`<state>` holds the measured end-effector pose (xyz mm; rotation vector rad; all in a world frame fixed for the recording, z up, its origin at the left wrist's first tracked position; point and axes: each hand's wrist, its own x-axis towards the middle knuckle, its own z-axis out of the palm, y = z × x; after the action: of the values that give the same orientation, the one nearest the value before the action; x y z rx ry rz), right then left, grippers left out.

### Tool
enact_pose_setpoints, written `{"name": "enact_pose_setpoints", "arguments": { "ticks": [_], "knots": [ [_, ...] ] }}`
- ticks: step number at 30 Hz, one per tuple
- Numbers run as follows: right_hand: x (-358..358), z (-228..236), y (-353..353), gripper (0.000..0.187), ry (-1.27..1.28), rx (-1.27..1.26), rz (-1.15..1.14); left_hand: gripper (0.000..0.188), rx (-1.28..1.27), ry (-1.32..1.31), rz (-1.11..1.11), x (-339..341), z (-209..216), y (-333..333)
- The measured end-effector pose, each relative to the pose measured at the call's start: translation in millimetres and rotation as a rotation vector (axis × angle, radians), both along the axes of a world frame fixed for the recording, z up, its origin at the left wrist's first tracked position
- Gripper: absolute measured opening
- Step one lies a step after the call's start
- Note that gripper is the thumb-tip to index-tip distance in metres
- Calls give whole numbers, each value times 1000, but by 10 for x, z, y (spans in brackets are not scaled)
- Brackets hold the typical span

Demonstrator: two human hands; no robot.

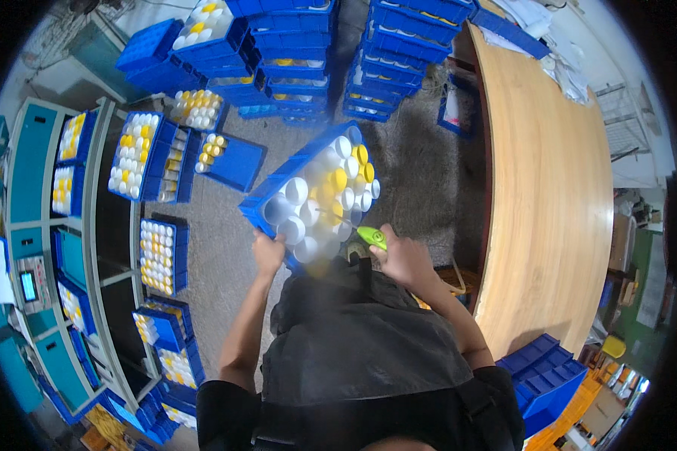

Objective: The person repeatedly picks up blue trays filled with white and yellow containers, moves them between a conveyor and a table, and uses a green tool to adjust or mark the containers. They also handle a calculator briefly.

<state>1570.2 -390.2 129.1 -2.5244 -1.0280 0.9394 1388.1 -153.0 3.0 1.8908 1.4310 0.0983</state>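
A blue plastic crate [267, 188] is held tilted in front of me, filled with white and yellow round cylinders, several showing hollow ends. My left hand [269, 252] is closed around its near left corner. In my right hand [406, 259] is a tool with a lime-green handle [371, 237]. Its thin shaft points left among the white cylinders [307, 213] and yellow cylinders [335, 180]. Whether the tip touches any of them I cannot tell. A dark apron [353, 331] covers my front, and its top lies close under the crate.
Tall stacks of filled blue crates [289, 45] stand ahead. A wooden table [549, 188] runs along the right, with an empty blue divided tray [545, 376] by its near end. At left, a metal rack [116, 248] and more crates [164, 255] line the grey floor [218, 248].
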Motion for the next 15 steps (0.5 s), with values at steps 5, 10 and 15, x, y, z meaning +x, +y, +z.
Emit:
{"name": "enact_pose_setpoints", "arguments": {
  "ticks": [5,10,15],
  "knots": [
    [-9,-163,-466,42,-67,13,42,56,-77,-125,80,-539,86,-441],
    [238,-346,-703,44,-187,45,-41,52,-120,-210,89,-910,157,-752],
    [562,-245,-730,45,-292,-6,-127,53,-150,-222,82,-1158,232,-827]
  ]
}}
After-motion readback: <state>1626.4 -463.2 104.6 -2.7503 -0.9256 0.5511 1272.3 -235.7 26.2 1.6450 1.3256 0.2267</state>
